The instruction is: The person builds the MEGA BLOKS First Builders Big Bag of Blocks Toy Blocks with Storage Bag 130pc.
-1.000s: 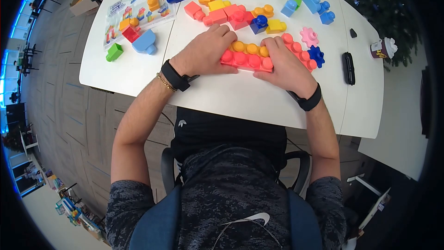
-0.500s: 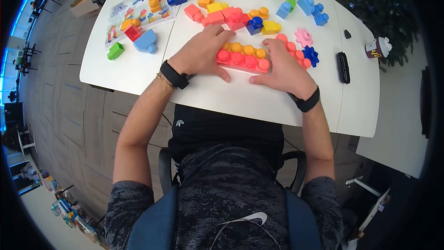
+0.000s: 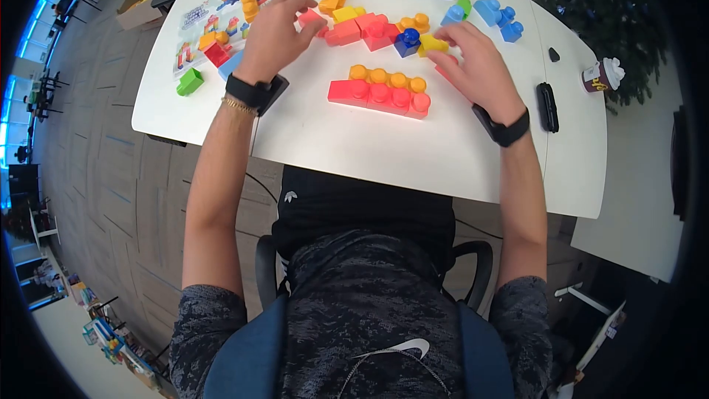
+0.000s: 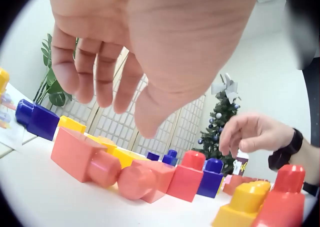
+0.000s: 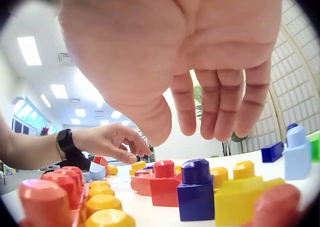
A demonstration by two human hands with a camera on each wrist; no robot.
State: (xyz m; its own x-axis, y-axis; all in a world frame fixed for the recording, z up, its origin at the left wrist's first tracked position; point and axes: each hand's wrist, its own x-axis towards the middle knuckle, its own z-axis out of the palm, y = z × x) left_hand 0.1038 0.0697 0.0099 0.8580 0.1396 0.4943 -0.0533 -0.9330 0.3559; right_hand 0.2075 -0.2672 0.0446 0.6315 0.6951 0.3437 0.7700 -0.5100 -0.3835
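My left hand point(image 3: 275, 38) hovers over the table beside a coral block point(image 3: 309, 19), fingers loosely bent and holding nothing. In the left wrist view its fingertips hang above this coral block and the pieces behind it. My right hand point(image 3: 484, 66) is likewise empty, over the right side, near a yellow block point(image 3: 431, 45) and a dark blue block point(image 3: 407, 43). It largely hides a second coral row point(image 3: 448, 69). Between the hands, a row of coral blocks point(image 3: 379, 103) lies alongside a row of orange-yellow blocks point(image 3: 388, 77), studs up, untouched.
A picture sheet point(image 3: 221, 22) with several blocks on it lies at the left, a green block point(image 3: 190, 81) near it. Light blue blocks point(image 3: 487, 10) stand at the far right. A black case point(image 3: 547, 107) and a cup point(image 3: 602, 75) are near the right edge.
Both hands have let go of the coral and orange-yellow rows. The left hand has moved left and away from me, the right hand right and farther off.
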